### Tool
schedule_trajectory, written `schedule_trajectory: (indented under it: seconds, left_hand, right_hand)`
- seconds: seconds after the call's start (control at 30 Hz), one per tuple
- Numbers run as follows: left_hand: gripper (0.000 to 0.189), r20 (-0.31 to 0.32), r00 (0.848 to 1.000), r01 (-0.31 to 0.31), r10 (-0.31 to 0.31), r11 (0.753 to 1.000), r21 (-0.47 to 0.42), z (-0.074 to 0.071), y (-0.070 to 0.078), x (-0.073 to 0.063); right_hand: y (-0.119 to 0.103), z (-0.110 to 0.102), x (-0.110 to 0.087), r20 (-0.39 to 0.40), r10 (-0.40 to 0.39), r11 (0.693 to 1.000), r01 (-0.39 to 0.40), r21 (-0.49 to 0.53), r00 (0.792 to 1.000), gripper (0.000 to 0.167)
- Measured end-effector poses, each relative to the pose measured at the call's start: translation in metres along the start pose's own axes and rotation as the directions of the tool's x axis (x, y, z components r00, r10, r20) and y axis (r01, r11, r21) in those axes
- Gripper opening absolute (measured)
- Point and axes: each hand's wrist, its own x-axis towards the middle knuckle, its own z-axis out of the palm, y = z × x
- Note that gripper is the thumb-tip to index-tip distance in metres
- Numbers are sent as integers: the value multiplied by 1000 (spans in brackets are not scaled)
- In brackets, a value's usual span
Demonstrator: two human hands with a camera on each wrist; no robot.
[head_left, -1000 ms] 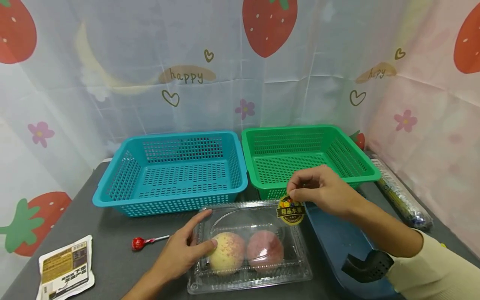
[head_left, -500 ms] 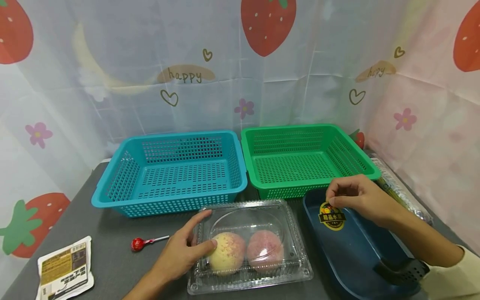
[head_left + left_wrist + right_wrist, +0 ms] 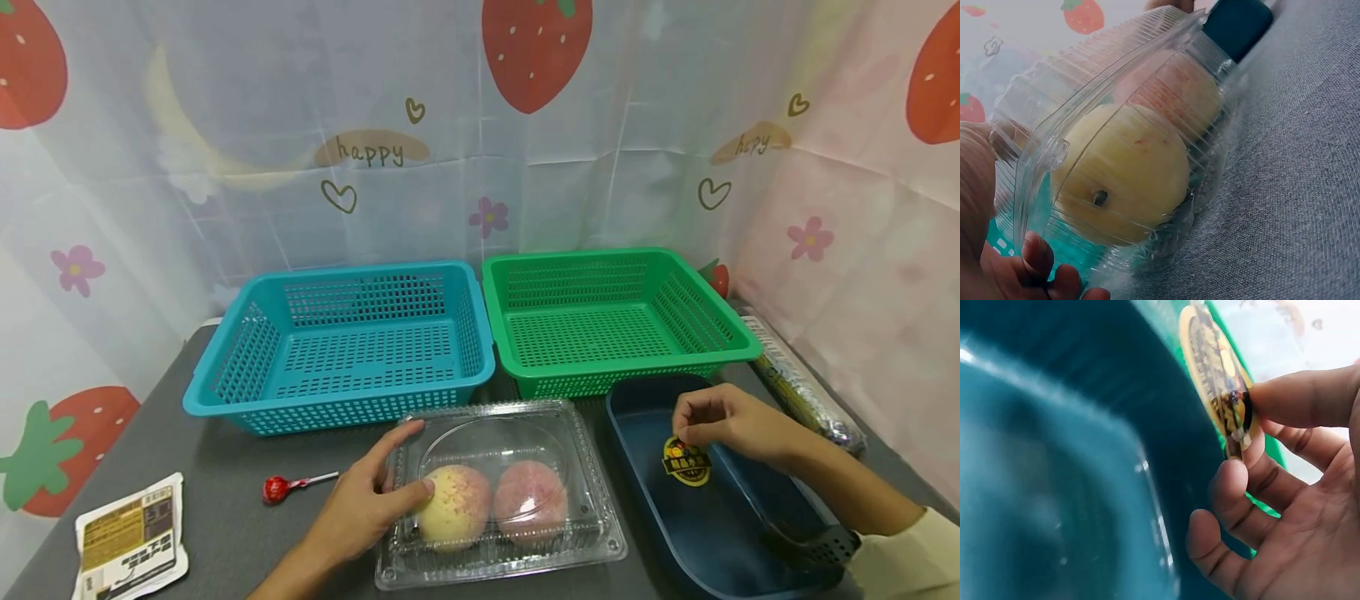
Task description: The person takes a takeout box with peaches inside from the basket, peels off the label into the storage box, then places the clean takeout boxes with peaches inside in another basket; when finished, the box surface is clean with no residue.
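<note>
Round sticker [image 3: 686, 462], black and gold with bright fruit on it, is what we see pinched between the thumb and finger of the right hand [image 3: 738, 425]. We find it over the far part of the dark blue tray [image 3: 720, 533], but we cannot tell if it touches the tray. On the wrist side, we see the other fingers loosely bent.

To the left, we see the left hand [image 3: 367, 496] resting on the left side of the clear box [image 3: 498, 569]. Its thumb and first finger are spread apart, and the thumb lies on the lid. Inside are a yellow and pink fruit [image 3: 453, 507] and a pinker fruit [image 3: 531, 500].

At the far side, we see a blue basket [image 3: 345, 407] on the left and a green basket [image 3: 630, 365] on the right. A red lollipop [image 3: 276, 489] lies to the left of the left hand.
</note>
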Motion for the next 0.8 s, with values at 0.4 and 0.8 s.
schedule_trajectory:
  seconds: [0.4,0.8]
  left_hand:
    - [66,-9,1000,-15,15,1000,-6,0,0,-1]
    - [66,1,1000,-12,12,1000,-10,0,0,-1]
  right_hand:
    - [25,1,-4,-2,126,987,-126,-103,992,9]
    - [35,6,-6,29,133,981,-128,-145,991,10]
